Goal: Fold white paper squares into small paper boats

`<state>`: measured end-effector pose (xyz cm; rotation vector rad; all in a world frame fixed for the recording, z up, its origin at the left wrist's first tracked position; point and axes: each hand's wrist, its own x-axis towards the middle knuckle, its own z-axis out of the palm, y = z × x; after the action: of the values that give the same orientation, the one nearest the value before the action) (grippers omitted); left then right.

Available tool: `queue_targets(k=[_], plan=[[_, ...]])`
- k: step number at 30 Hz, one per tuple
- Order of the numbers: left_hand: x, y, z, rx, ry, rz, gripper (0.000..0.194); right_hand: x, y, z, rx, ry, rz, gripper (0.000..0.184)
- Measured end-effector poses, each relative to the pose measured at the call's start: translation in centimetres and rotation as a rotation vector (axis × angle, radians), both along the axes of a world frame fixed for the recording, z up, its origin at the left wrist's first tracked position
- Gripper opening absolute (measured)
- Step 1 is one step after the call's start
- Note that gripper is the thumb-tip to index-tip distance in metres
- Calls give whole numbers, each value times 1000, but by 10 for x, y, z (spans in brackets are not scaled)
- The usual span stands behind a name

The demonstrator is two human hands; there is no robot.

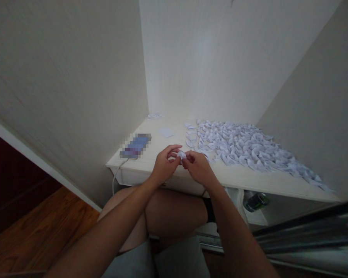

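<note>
Both hands [166, 164] [198, 166], grip closed on white paper [181, 155], at a cream desk [145, 164] between pale walls [203, 58].

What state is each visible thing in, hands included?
Left hand: fingers curled, holding a small white paper piece.
Right hand: pinching the same piece.
Paper piece: bent.
Curled white paper pieces: loosely heaped.
Rectangular white paper sheet: flat.
Pixelated bluish rectangular device: lying flat, details obscured.
Thin white cable: hanging down.
Dark cylindrical can: open or sealed unclear.

Paper pieces [234, 144] (matt), wood floor [71, 218]
</note>
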<state>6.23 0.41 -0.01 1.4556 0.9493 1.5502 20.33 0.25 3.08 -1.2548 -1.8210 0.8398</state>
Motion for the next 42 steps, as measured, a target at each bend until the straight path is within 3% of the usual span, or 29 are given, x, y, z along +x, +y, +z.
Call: queue_targets(k=[1,5,7,10,13,16,19,21,24,30,36,42], plan=[[-5,0,3,-4,8,-98,39,7,5,4,-137,80,72,2],[-23,-3,15,19,87,-413,35,31,19,14,-526,360,312,25],[-28,-6,18,10,170,-464,25,38,22,16,-635,401,409,28],[-30,-9,19,-13,268,-418,15,41,21,14,-736,415,519,33],[-28,-11,19,1,287,-372,13,45,13,13,-690,437,545,34],[-28,-13,21,5,226,-340,13,51,4,16,-490,405,514,32],[-28,-16,24,-56,149,-382,19,56,-2,19,-308,280,485,25],[-27,-17,25,-105,113,-414,24,56,-4,19,-278,234,483,21],[-24,-19,25,-174,26,-443,31,53,-5,14,-306,309,484,23],[-21,-21,25,-301,-171,-540,33,42,-14,1,-437,658,509,33],[-26,-25,32,-394,-237,-721,34,29,-23,3,-489,693,603,36],[-31,-22,33,-381,-249,-762,31,24,-22,-1,-569,772,614,34]])
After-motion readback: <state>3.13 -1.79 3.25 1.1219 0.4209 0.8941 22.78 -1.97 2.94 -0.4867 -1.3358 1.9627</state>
